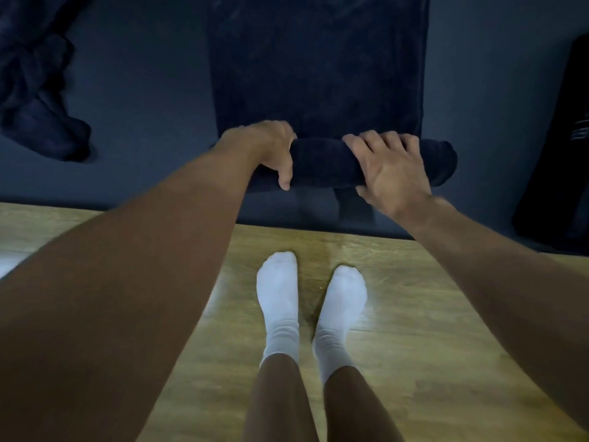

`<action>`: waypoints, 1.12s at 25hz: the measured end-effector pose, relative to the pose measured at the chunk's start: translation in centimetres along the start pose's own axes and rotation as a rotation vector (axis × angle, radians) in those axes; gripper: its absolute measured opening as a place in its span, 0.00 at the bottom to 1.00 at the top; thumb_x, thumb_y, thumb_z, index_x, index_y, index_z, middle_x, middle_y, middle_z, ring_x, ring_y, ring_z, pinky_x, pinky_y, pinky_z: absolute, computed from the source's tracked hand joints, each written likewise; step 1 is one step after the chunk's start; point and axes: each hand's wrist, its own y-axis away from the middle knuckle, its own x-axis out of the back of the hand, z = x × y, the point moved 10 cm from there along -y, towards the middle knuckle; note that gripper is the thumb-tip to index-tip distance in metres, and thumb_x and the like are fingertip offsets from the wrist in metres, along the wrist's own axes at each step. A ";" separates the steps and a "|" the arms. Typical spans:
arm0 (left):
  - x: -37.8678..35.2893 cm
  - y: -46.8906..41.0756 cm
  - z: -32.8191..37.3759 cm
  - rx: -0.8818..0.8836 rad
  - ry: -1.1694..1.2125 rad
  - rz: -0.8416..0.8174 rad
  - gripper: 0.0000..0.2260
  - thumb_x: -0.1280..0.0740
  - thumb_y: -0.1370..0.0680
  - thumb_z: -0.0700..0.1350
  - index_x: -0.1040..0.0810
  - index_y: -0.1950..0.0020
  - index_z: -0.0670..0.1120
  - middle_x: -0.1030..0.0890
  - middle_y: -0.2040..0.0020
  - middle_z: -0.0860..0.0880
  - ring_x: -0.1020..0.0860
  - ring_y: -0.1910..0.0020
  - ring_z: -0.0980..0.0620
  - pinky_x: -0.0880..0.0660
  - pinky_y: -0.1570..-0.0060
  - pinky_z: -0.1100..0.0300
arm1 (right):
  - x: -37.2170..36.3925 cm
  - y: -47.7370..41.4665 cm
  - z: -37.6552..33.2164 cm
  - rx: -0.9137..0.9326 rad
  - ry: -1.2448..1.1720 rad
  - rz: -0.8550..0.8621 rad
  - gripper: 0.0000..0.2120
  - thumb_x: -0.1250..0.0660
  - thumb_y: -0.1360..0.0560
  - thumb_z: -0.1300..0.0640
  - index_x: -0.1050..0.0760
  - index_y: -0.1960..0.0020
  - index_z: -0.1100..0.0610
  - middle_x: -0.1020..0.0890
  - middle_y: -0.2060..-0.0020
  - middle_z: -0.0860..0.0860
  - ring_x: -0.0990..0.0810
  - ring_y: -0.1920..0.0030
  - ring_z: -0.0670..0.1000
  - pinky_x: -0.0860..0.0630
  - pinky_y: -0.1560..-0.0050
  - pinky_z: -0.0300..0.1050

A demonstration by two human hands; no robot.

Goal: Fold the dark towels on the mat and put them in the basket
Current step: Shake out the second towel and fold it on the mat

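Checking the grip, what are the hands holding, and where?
Both hands, left hand and right hand, grip the rolled near end of the dark towel.

Spread dark towel [318,59] cut off by the top edge, its near end wound into a roll, part of that roll covered by the left hand [271,148] and right hand [387,167]. Left of the towel, crumpled dark cloth [35,90] cropped by the left edge, too dim to sort into pieces. Right of the towel, black object [557,154] cropped; kind unclear.
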 end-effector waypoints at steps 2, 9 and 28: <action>-0.1 0.4 0.5 0.055 -0.098 0.126 0.36 0.20 0.36 0.48 0.31 0.31 0.50 0.25 0.37 0.47 0.27 0.37 0.41 0.35 0.33 0.40 | 0.0 -1.9 0.3 -0.013 -0.039 -0.115 0.31 0.26 0.31 0.54 0.35 0.31 0.48 0.24 0.42 0.50 0.27 0.44 0.56 0.37 0.39 0.54; -2.5 3.9 2.0 0.091 -0.302 0.558 0.34 0.24 0.32 0.50 0.37 0.32 0.46 0.27 0.39 0.45 0.29 0.40 0.42 0.37 0.35 0.41 | -0.5 -4.0 0.8 -0.052 -0.195 -0.719 0.42 0.25 0.35 0.61 0.38 0.25 0.48 0.29 0.37 0.49 0.29 0.37 0.56 0.30 0.40 0.54; 0.4 -0.2 2.1 -0.006 -0.069 -0.075 0.30 0.20 0.41 0.49 0.26 0.42 0.48 0.22 0.47 0.49 0.21 0.50 0.45 0.22 0.45 0.45 | 1.1 -1.6 1.8 0.027 -0.098 -0.145 0.46 0.24 0.35 0.46 0.44 0.23 0.47 0.33 0.30 0.49 0.34 0.31 0.54 0.44 0.29 0.54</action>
